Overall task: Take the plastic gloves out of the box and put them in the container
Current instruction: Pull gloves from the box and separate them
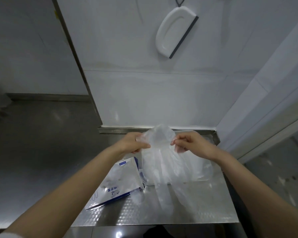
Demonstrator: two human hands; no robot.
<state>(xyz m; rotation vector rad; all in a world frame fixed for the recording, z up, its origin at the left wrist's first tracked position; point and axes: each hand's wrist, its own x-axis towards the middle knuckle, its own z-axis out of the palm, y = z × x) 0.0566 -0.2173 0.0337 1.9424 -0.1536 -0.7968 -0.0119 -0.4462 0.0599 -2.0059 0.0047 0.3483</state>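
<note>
1. Nearest the lens in the head view, the person's left forearm (76, 182) and right forearm (248, 182) reach forward over a steel table (144, 213).
2. A clear container (208, 176) sits on that table near its far edge; every place below is given from it.
3. Above the container, the left hand (136, 143) and right hand (189, 143) hold up a bunch of thin, clear gloves (162, 164). Each hand's fingers are curled and pinch the cuff end, one at either side.
4. The gloves hang down from the hands in front of the container, their finger ends trailing past its near rim towards the camera. Whether the tips touch the table I cannot tell.
5. Just left of the container lies the white and blue box (119, 182), tipped on its side, touching or nearly touching the container wall.
6. Beyond the container, high on the wall (144, 100), hangs a white squeegee (175, 31).
7. Progress, as I judge it: this bunch is out of the box but not yet in the container, so lowering and releasing it is left. Whether the box holds more gloves, or the container already has some, cannot be made out.
</note>
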